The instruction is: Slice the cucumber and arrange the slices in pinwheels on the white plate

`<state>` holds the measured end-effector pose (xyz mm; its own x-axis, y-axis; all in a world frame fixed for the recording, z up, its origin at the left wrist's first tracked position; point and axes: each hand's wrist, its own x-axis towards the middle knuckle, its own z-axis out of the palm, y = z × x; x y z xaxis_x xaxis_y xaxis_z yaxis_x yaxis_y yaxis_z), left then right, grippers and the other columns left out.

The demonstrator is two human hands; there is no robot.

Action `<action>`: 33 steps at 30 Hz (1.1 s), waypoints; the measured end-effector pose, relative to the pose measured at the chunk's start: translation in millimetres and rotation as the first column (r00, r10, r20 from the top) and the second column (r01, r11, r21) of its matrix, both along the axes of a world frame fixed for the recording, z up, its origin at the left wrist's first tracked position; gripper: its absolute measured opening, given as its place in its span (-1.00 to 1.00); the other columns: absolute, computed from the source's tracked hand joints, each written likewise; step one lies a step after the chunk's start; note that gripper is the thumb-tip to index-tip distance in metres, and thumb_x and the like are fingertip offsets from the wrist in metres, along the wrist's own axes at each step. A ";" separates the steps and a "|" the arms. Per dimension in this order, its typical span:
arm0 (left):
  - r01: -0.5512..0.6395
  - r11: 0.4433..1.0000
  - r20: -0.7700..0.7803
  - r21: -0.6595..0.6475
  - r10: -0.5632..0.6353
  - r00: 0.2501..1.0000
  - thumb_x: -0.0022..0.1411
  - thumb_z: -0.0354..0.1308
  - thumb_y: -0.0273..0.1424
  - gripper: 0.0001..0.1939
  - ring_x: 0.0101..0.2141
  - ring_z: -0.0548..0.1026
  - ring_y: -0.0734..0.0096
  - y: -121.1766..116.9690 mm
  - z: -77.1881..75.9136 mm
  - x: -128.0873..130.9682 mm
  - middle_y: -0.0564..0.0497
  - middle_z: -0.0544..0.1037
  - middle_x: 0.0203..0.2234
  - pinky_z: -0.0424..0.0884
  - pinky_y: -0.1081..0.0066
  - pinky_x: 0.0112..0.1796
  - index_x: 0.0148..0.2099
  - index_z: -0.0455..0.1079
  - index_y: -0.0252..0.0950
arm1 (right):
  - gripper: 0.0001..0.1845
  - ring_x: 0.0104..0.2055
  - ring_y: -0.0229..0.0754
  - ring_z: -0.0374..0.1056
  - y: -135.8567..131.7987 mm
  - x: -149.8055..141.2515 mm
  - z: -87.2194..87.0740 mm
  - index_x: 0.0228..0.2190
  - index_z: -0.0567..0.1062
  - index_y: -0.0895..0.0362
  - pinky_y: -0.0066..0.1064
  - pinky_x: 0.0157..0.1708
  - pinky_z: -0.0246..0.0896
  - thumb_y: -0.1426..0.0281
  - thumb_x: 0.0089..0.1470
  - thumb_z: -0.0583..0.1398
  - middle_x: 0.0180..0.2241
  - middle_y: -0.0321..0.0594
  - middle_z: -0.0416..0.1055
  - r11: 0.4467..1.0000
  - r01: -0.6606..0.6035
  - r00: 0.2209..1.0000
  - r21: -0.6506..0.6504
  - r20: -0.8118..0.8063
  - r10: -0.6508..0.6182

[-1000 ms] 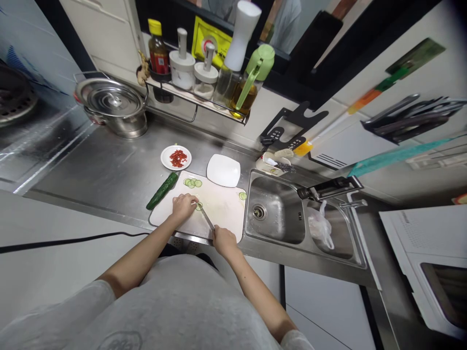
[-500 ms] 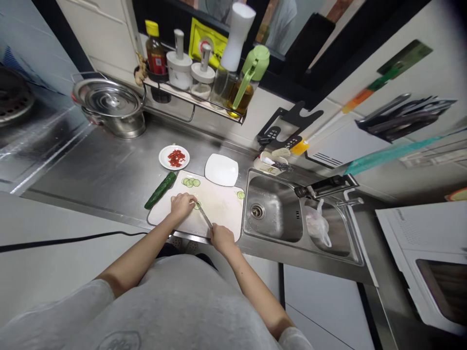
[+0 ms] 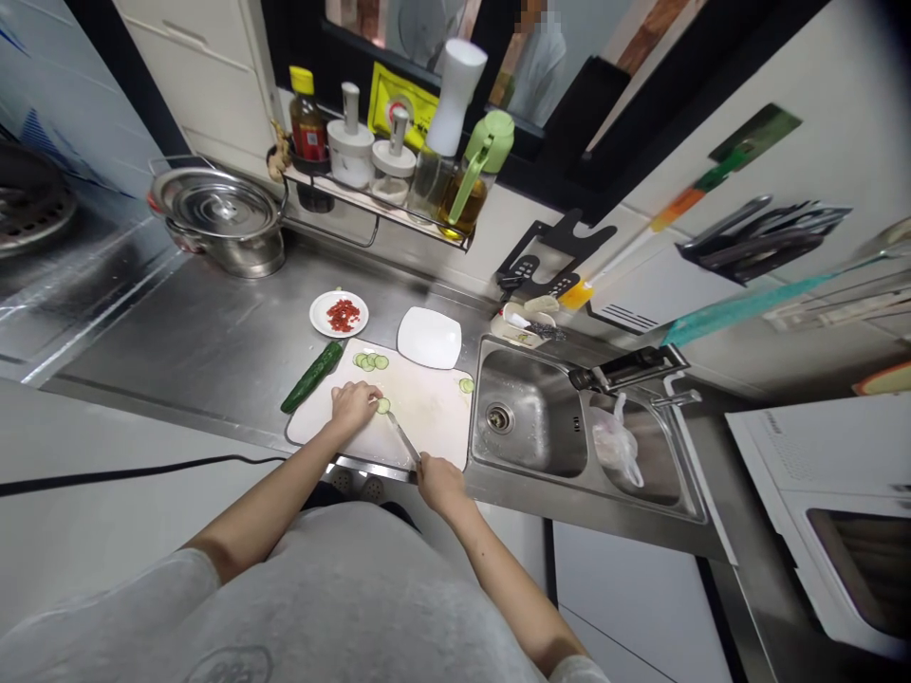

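Observation:
My left hand (image 3: 353,406) rests over the white cutting board (image 3: 434,432), its fingers closed at the edge of a round cucumber slice (image 3: 383,406). Gripped by its handle in my right hand (image 3: 440,484) is a knife (image 3: 404,439), its blade slanting across the board with the tip near that slice. Several cut cucumber slices (image 3: 371,361) lie together at the board's far left. A few more cucumber pieces (image 3: 466,385) sit by its right edge. A dark green cucumber (image 3: 311,378) lies along the board's left side, partly on the steel counter.
Behind the board stand a small plate of chopped red pieces (image 3: 343,315) and a white square plate (image 3: 429,338). To the right is a steel sink (image 3: 530,408) with a plastic bag (image 3: 616,441) in its second basin. A condiment rack (image 3: 377,201) hangs above; a lidded pot (image 3: 224,218) stands back left.
My right hand has drawn the knife a little back and right, away from the cucumber slice. The slice now shows more fully beside my left fingers. The camera view has shifted slightly.

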<state>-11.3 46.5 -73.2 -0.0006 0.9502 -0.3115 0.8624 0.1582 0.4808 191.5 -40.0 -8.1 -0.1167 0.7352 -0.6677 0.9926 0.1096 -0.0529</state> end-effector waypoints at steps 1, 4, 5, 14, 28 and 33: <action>0.001 1.000 -0.004 0.002 -0.001 1.000 0.17 0.03 -0.35 -0.72 -0.05 0.36 0.09 -0.4 0.9 0.7 -0.04 0.56 -0.12 0.10 0.12 -0.05 -0.13 0.52 -0.09 | -0.67 -0.08 -0.01 0.44 -2.2 1.7 0.6 -0.06 0.43 0.14 -0.30 -0.19 0.23 0.38 0.25 -0.04 -0.17 0.04 0.52 1.000 0.002 1.000 -0.009 0.001 -0.002; 0.016 1.000 -0.018 0.021 -0.015 1.000 0.17 0.04 -0.31 -0.73 -0.06 0.36 0.07 -2.2 4.2 4.0 -0.07 0.55 -0.12 0.10 0.11 -0.07 -0.14 0.51 -0.12 | -0.65 -0.07 -0.01 0.44 -6.8 6.0 3.2 -0.06 0.43 0.14 -0.30 -0.20 0.22 0.38 0.26 -0.06 -0.16 0.04 0.52 1.000 0.012 1.000 -0.017 -0.002 -0.012; 0.020 0.999 -0.026 0.028 -0.020 0.999 0.17 0.04 -0.30 -0.74 -0.06 0.36 0.06 -2.9 5.3 5.6 -0.08 0.55 -0.12 0.10 0.11 -0.07 -0.14 0.50 -0.13 | -0.65 -0.07 -0.01 0.44 -7.5 7.3 4.2 -0.06 0.44 0.14 -0.30 -0.19 0.21 0.38 0.26 -0.06 -0.16 0.03 0.52 1.000 0.019 1.000 -0.014 -0.005 -0.019; 0.020 0.998 -0.006 0.058 -0.019 1.000 0.23 -0.03 -0.44 -0.79 -0.11 0.39 0.14 -16.2 12.0 15.8 -0.06 0.57 -0.22 0.07 0.17 -0.08 -0.20 0.43 -0.19 | -0.65 -0.06 -0.05 0.42 -7.0 19.1 10.4 -0.13 0.48 0.12 -0.37 -0.23 0.16 0.31 0.25 -0.04 -0.13 -0.02 0.51 0.998 0.067 0.995 -0.001 -0.077 -0.067; -0.185 0.976 -0.168 0.111 0.202 0.965 0.26 -0.05 -0.39 -0.77 -0.08 0.37 0.09 -26.2 17.3 -47.5 -0.07 0.58 -0.17 0.04 0.15 -0.12 -0.19 0.44 -0.16 | -0.64 -0.08 -0.05 0.42 -1.6 37.7 10.8 -0.16 0.47 0.12 -0.40 -0.26 0.12 0.27 0.26 -0.05 -0.15 -0.03 0.52 0.985 0.160 0.985 0.061 -0.079 -0.155; -0.186 0.971 -0.197 0.151 0.214 0.957 0.26 -0.08 -0.42 -0.71 -0.03 0.32 0.03 -20.1 12.3 -39.6 -0.14 0.53 -0.09 0.04 0.11 -0.10 -0.11 0.45 -0.14 | -0.64 -0.08 -0.06 0.42 -1.8 39.5 7.6 -0.16 0.47 0.09 -0.41 -0.25 0.13 0.25 0.26 -0.05 -0.16 -0.07 0.52 0.984 0.165 0.984 0.068 -0.075 -0.160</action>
<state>-50.9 26.4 -60.8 -0.2474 0.9559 -0.1584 0.9031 0.2867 0.3197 231.0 -41.8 -0.6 -0.0359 0.7950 -0.6055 0.9917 -0.0464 -0.1197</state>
